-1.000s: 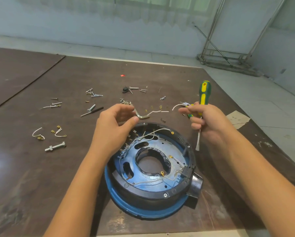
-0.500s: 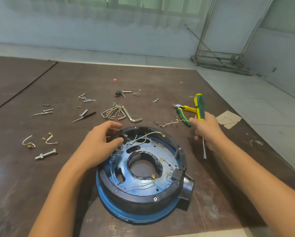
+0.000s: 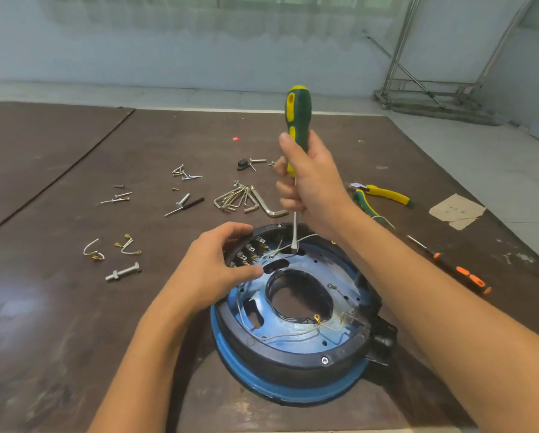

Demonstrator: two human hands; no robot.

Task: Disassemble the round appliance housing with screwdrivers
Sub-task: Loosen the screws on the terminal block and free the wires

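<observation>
Screwdriver [image 3: 298,120] tip indistinct deep inside the housing [image 3: 280,354].

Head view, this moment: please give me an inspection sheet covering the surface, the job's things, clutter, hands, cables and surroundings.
Surface: brown board table, scuffed, with a seam at far left.
Job's things: round black-and-blue housing lies flat; green-yellow screwdriver stands upright, tip down inside the housing's far side.
Clutter: hex keys, loose screws, bolt, pliers, orange-black screwdriver, cardboard scrap.
Hands: right hand grips the green-yellow screwdriver; left hand holds the housing's far-left rim.
Cables: thin white wires inside the housing; cut wire pieces on the table.
Surroundings: pale wall; metal frame on the floor, back right.
</observation>
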